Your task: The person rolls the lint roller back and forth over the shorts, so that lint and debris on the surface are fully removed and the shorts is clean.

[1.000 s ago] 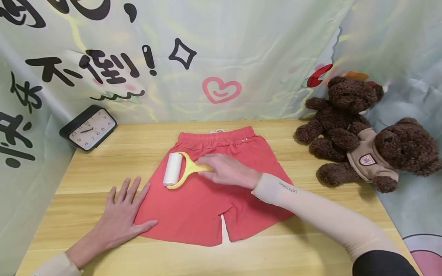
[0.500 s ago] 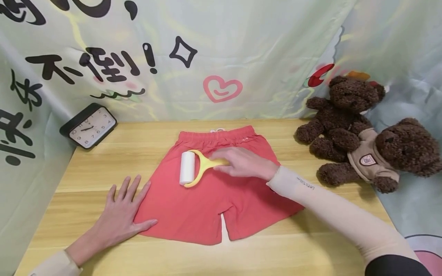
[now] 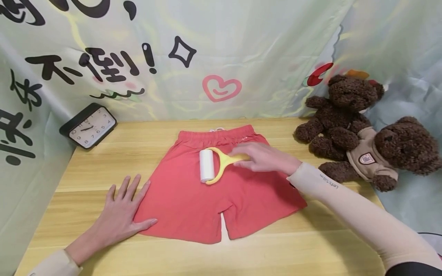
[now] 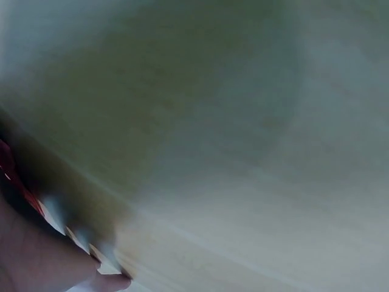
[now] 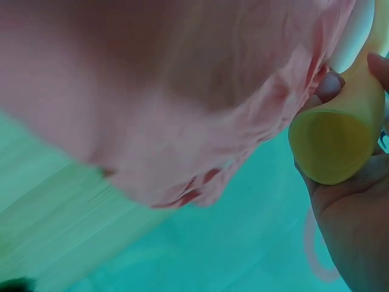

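Red shorts (image 3: 186,207) lie flat on the wooden table, waistband toward the back. My right hand (image 3: 264,157) grips the yellow handle of a lint roller (image 3: 207,165), whose white cylinder lies over the upper middle of the shorts. In the right wrist view the hollow end of the handle (image 5: 334,143) points at the camera, with fingers wrapped round it. My left hand (image 3: 119,212) rests with spread, straight fingers at the left leg of the shorts, thumb on the hem. The left wrist view is mostly blurred tabletop, with part of the hand (image 4: 42,249) at the lower left.
A black-framed clock (image 3: 90,126) stands at the back left of the table (image 3: 83,176). Two brown teddy bears, one sitting (image 3: 345,103) and one lying in a beige shirt (image 3: 373,153), are at the right. A printed cloth (image 3: 262,69) hangs behind.
The right hand has drawn the lint roller rightward across the shorts, from near their left side to the middle. The left hand has stayed in place.
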